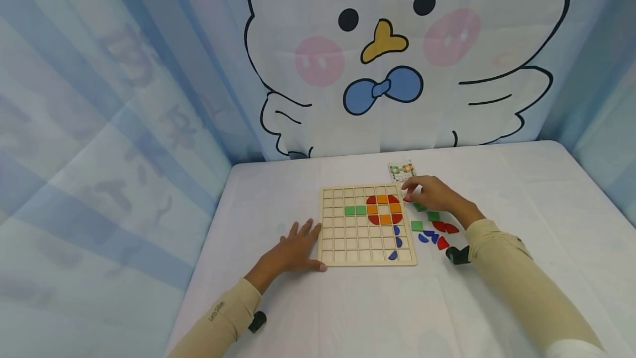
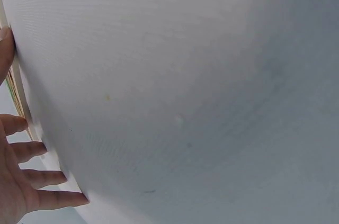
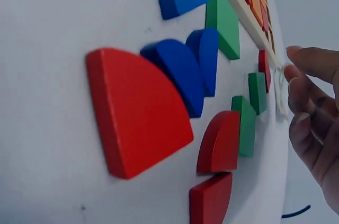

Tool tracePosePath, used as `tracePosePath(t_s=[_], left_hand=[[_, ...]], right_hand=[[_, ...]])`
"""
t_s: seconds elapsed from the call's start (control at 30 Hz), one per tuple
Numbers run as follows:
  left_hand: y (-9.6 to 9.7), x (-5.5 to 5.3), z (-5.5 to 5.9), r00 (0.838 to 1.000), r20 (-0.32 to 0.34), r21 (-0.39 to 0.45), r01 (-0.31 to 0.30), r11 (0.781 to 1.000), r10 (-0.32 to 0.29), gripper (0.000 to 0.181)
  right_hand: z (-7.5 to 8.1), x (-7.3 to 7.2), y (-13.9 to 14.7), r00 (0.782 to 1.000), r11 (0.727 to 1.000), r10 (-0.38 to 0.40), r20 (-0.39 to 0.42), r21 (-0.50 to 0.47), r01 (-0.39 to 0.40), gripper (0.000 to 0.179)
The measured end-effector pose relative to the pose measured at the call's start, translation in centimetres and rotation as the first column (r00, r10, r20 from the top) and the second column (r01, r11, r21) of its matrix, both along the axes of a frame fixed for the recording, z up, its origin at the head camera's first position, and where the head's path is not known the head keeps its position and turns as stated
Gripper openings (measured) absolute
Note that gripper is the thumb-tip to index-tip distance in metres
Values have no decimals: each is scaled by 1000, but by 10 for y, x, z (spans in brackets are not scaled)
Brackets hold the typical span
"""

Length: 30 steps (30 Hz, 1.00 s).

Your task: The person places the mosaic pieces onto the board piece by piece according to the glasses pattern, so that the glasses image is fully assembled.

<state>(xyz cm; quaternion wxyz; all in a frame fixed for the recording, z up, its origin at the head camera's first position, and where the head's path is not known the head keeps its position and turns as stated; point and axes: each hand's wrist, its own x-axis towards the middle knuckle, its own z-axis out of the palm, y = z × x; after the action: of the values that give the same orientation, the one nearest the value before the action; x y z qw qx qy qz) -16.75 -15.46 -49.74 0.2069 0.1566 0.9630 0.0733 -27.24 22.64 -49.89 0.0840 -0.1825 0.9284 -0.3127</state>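
Bends the fingers of the right hand (image 1: pixel 429 192) loosely beside the board's far right corner, fingertips close together with little gap. Shows no piece between them in the right wrist view; appears to hold nothing.

Has nearest to those fingertips a red piece (image 3: pixel 265 64), on the table (image 1: pixel 367 308) just outside the right edge of the board (image 1: pixel 343 242), towards its far end. Seen from above, lies on the near side of the fingertips, partly covered by them. Cannot tell its long axis: too foreshortened at the wrist, too hidden from above. Looks far nearer to the right hand than to the left, so would probably ask for a short drop beside that edge, not a reach across the board.

Next to that red piece, on the side away from the board, comes a green piece (image 3: pixel 257 92). Farther along the board's right side, towards its near end, lie more green, red and blue pieces.

Just beyond the board's far right corner, lies a printed card (image 1: pixel 401 171).

At the board's opposite side, spreads the left hand (image 1: pixel 296 248) with fingers extended to the left edge and thumb at the near left corner, gripping no piece.
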Motion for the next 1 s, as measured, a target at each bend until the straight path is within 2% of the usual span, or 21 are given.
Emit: tracePosePath(t_s=[0.2,0.43,0.83,1.0], left_hand=[[0,0,2,1000,0,-5,-1,1000,1,109],[0,0,2,1000,0,3,0,1000,0,108],[-1,0,0,1000,-1,4,2,1000,-2,109],[-1,-1,-1,1000,-5,4,7,1000,-7,109]], right_hand=[[-7,-2,11,999,998,-42,35,48,40,25],[-10,-7,11,994,993,-62,96,107,51,32],[-8,-9,12,995,995,-22,101,98,12,17],[-7,-9,12,993,995,0,120,96,-11,19]])
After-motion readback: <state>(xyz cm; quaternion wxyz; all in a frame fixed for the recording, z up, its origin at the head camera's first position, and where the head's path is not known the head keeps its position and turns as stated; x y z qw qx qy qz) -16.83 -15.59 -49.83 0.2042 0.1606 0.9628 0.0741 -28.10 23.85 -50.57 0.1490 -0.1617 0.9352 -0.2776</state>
